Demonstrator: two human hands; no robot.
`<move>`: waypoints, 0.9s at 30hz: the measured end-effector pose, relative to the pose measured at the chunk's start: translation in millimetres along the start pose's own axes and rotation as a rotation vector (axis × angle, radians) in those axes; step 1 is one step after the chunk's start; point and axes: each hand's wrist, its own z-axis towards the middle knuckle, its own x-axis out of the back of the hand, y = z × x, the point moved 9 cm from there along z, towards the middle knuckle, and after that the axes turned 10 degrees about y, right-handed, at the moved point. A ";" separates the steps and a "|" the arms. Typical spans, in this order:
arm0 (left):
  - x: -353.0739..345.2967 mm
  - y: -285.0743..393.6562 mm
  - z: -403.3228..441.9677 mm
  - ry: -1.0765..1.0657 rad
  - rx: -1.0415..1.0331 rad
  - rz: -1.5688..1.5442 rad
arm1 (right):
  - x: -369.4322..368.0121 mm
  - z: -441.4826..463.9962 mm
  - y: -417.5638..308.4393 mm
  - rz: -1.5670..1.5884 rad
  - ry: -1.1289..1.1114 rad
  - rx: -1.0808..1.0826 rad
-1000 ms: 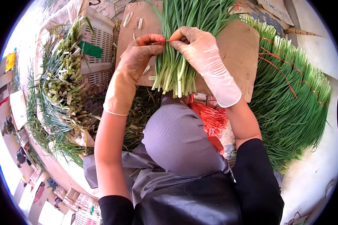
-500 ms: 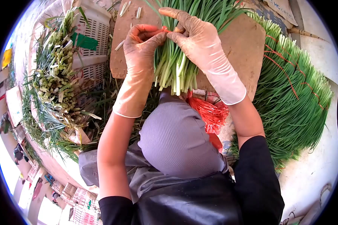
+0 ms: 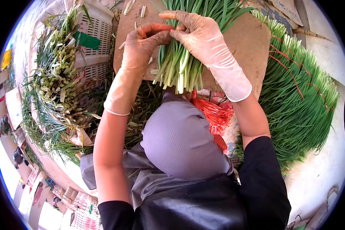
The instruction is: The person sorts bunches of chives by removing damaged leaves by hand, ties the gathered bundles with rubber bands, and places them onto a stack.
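Note:
A bunch of garlic chives (image 3: 180,71) lies on a brown board (image 3: 249,50), pale cut stems pointing toward me. My left hand (image 3: 140,48), in a thin soiled glove, is at the bunch's left side with thumb and forefinger pinched together. My right hand (image 3: 205,38), gloved too, lies over the top of the bunch; its thumb meets the left fingertips while the forefinger stretches out to the left. A bit of red tie shows where the fingertips meet; most of it is hidden by the fingers and leaves.
Tied chive bundles (image 3: 299,92) with red bands are piled on the right. Red plastic strands (image 3: 214,111) hang below the board. At left stand a white slatted crate (image 3: 97,25) and a heap of trimmings (image 3: 57,73). Cut stem bits (image 3: 143,11) lie on the board.
My left wrist and forearm have swung outward to the left, while its fingertips stay by the bunch. Less red shows at the left fingers. My right hand has shifted only slightly.

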 end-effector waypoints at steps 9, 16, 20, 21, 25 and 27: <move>-60.3 101.4 -32.1 0.038 -0.927 1.078 | 19.0 -7.1 17.7 0.175 0.155 -0.011; -66.5 109.5 -18.9 -0.110 -0.622 0.773 | 48.6 -50.3 56.7 0.764 0.472 -0.257; -51.1 12.8 -9.6 -0.038 -0.156 0.417 | 53.4 -79.4 89.0 0.827 0.492 -0.450; -69.8 5.1 -22.6 -0.114 -0.152 0.348 | 54.2 -83.5 87.0 0.884 0.496 -0.444; -87.8 -18.9 -29.3 -0.110 -0.058 0.240 | 86.4 -96.3 78.1 0.495 0.646 -0.163; -78.2 -23.9 -30.0 0.046 -0.067 0.371 | 102.5 -111.1 45.6 -0.081 0.815 0.130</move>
